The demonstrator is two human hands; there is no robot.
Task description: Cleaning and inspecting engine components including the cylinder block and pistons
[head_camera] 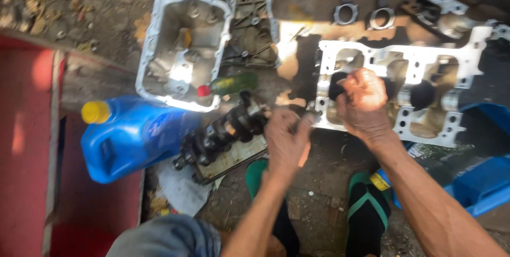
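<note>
Oil jug: was blue, yellow-capped.
Small bottle: was green, red-capped.
Engine casting: was silver-grey.
Sandals: were black, green-striped.

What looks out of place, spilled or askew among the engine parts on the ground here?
Two containers lie tipped on their sides: the blue jug with a yellow cap, and a small green bottle resting against the rim of the aluminium pan. No spill shows. The dark crankshaft lies askew on a tray. The frame is blurred, so damage cannot be judged.

Bright cast-metal engine block, glossy blue plastic jug, dark greasy metal crankshaft
</note>
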